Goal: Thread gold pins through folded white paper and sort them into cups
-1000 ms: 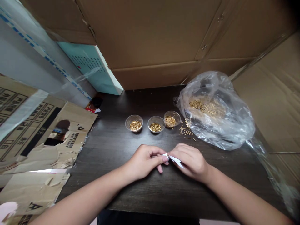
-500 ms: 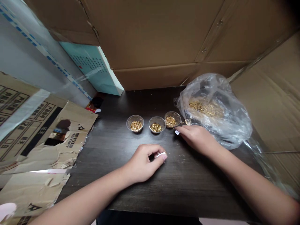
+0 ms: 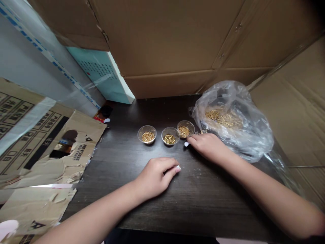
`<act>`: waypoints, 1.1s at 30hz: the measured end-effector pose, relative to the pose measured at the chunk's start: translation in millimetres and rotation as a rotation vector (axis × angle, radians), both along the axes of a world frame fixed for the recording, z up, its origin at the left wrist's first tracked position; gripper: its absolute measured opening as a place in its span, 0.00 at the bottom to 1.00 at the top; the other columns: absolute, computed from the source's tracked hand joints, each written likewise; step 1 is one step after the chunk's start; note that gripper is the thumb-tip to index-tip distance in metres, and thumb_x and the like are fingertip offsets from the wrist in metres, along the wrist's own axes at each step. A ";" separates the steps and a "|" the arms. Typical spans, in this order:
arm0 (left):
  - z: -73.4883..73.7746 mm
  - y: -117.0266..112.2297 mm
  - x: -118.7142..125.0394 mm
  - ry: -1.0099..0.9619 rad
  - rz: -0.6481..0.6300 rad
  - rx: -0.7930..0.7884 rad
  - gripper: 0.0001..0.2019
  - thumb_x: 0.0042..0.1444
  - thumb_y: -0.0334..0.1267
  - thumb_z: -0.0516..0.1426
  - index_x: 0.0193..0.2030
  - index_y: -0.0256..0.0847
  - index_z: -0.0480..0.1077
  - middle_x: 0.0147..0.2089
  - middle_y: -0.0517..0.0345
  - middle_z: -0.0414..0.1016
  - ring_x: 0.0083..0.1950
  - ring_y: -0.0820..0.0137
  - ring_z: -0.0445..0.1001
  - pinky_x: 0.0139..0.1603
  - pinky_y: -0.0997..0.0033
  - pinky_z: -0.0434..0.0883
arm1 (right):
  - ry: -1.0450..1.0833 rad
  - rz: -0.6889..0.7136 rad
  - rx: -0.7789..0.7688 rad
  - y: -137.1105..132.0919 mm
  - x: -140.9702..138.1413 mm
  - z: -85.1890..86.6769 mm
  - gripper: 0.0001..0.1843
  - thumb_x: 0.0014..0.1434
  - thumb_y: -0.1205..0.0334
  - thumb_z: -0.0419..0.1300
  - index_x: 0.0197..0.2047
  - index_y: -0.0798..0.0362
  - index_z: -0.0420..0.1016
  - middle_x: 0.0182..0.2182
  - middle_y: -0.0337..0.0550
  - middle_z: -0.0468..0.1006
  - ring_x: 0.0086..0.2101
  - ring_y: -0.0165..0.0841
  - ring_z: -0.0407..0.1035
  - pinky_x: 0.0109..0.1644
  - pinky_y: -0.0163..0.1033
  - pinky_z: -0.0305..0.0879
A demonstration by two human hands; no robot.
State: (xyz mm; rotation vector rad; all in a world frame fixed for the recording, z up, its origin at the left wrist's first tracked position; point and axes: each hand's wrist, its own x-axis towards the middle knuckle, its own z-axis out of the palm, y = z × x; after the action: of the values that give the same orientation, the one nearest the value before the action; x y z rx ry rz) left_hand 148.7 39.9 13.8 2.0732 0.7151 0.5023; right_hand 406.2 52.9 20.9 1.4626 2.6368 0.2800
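Observation:
My left hand (image 3: 159, 174) rests low over the dark table, its thumb and fingers pinched on a small white scrap (image 3: 178, 168). Farther right, my right hand (image 3: 203, 144) is closed at the front edge of the right cup (image 3: 186, 129), with another white scrap (image 3: 187, 144) at its fingertips. That cup holds short gold-coloured metal pins. The middle cup (image 3: 170, 136) and the left cup (image 3: 147, 135), both clear plastic, hold similar pins. A few loose pins (image 3: 202, 131) lie just beyond my right hand, partly hidden by it.
A clear plastic bag (image 3: 256, 135) with many gold pins lies at the right. Cardboard walls (image 3: 167, 37) close off the back and right. Torn printed cardboard (image 3: 83, 135) stands at the left, with a pale green box (image 3: 101, 76) behind it.
My right hand has shifted slightly left with the white scrap, closer to the right cup. My left hand's fingers have closed more over their scrap, so less of it shows.

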 end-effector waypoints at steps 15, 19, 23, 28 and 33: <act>5.3 0.1 6.0 -0.179 0.156 -0.448 0.12 0.66 0.43 0.57 0.38 0.34 0.73 0.32 0.56 0.76 0.32 0.74 0.75 0.38 0.74 0.71 | 1.363 -0.273 -0.398 -52.6 -37.9 9.6 0.08 0.63 0.63 0.60 0.32 0.56 0.74 0.22 0.37 0.71 0.21 0.25 0.62 0.24 0.30 0.58; 9.3 -4.4 8.4 -0.283 0.150 -0.538 0.13 0.65 0.42 0.59 0.39 0.32 0.74 0.34 0.53 0.77 0.30 0.75 0.75 0.36 0.75 0.72 | 1.393 -0.189 -0.262 -62.6 -53.9 5.3 0.06 0.61 0.68 0.60 0.31 0.56 0.75 0.22 0.37 0.73 0.22 0.24 0.63 0.25 0.29 0.60; 10.5 -6.3 7.7 -0.254 0.157 -0.499 0.12 0.65 0.41 0.59 0.38 0.31 0.74 0.31 0.55 0.75 0.28 0.77 0.73 0.33 0.77 0.71 | 1.204 -0.019 -0.017 -63.5 -51.4 1.4 0.02 0.61 0.70 0.61 0.37 0.56 0.76 0.27 0.39 0.76 0.25 0.25 0.68 0.30 0.31 0.64; 9.0 -6.4 8.8 -0.229 0.128 -0.566 0.14 0.64 0.44 0.59 0.39 0.31 0.75 0.31 0.56 0.74 0.22 0.81 0.67 0.23 0.81 0.65 | 1.091 0.104 0.065 -68.1 -47.6 -1.9 0.03 0.63 0.69 0.61 0.42 0.55 0.74 0.28 0.40 0.76 0.26 0.28 0.67 0.31 0.35 0.63; 11.6 -6.7 7.4 -0.277 0.111 -0.648 0.13 0.64 0.44 0.60 0.40 0.32 0.75 0.34 0.54 0.78 0.21 0.82 0.65 0.20 0.82 0.62 | 0.977 0.196 0.145 -72.9 -40.8 -14.5 0.11 0.63 0.70 0.62 0.49 0.55 0.73 0.34 0.43 0.78 0.30 0.31 0.68 0.37 0.38 0.66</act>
State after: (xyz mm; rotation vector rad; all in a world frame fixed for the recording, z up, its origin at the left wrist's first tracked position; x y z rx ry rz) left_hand 156.1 33.1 25.4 1.3375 0.7121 0.5220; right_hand 365.4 -20.0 6.4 1.6778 3.5749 -0.3424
